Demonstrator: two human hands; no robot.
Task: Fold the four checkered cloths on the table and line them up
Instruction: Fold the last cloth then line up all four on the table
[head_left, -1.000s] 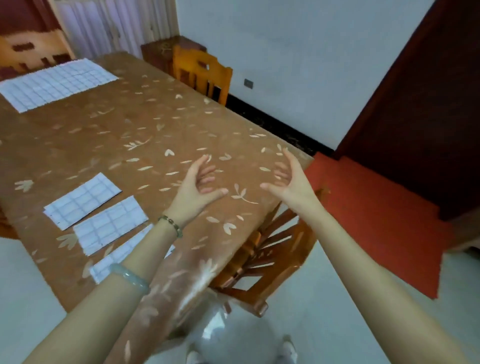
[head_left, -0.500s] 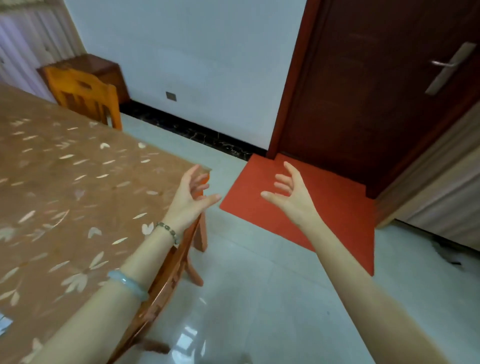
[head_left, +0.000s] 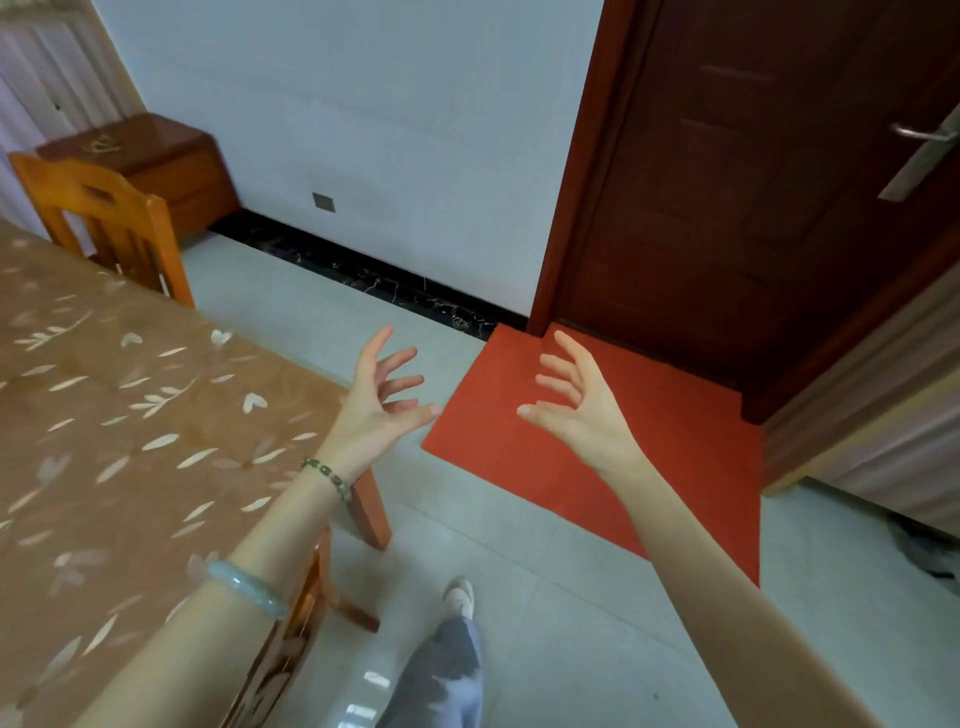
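None of the checkered cloths is in view now. The table (head_left: 104, 415), covered in a brown leaf-patterned cloth, fills the left side. My left hand (head_left: 376, 408) is raised past the table's right corner, fingers spread, holding nothing. My right hand (head_left: 579, 405) is held up beside it over the red mat, palm facing left, fingers apart and empty. Both forearms reach in from the bottom edge.
A wooden chair (head_left: 109, 223) stands at the table's far side and another chair (head_left: 311, 597) is tucked under the near corner. A red mat (head_left: 649, 467) lies before a dark door (head_left: 753, 182). My leg and shoe (head_left: 447, 660) are on the tiled floor.
The view has swung right, away from the table; the folded and the flat checkered cloths have left the frame. Both hands stay raised and empty, now over the floor and mat.
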